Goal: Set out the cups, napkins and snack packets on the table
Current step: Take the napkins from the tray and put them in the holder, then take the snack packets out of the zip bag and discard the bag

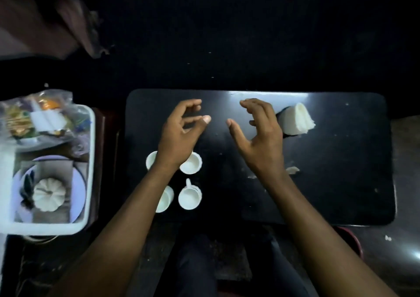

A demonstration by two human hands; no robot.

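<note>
Several small white cups stand in a cluster on the left part of the black table: one at the front, one behind it, and two partly under my left forearm. A stack of white napkins lies at the back right. Snack packets sit in the white tray off to the left. My left hand hovers above the table's middle, fingers curled apart, holding nothing. My right hand hovers beside it, just left of the napkins, also holding nothing.
The tray also holds a white pumpkin-shaped piece on a plate, on a low stand left of the table. Small scraps lie by my right wrist. My legs are under the near edge. The surroundings are dark.
</note>
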